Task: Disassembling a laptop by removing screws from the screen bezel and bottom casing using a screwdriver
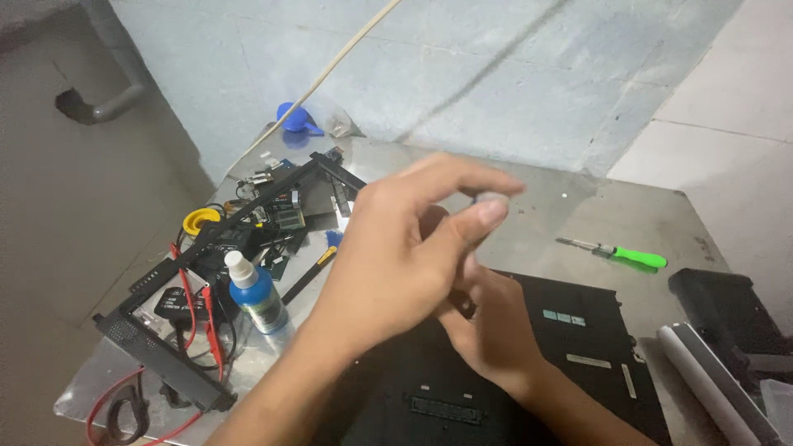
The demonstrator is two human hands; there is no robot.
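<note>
**Hands meet over black laptop base**

Fingers of the left hand (405, 248) are drawn together in a narrow pinch, thumb against fingertips, raised above the table (562, 206). Whether something small sits in that pinch I cannot tell; the fingertips are blurred. The right hand (491, 322) lies just below and behind it, partly hidden, fingers curled around a small dark part (464, 304) whose kind is unclear. Both hands hover over the laptop base (578, 347), which lies flat at the near edge of the table, directly under the right wrist.

Left of the hands stands a blue bottle (258, 296) with a white cap, just beside a black frame (215, 248) that runs slantwise across a clutter of circuit boards. Red leads (192, 310) cross that frame. A green-handled screwdriver (619, 253) lies well apart to the right, beyond the base. A yellow reel (201, 220) sits near the frame's far side.
</note>
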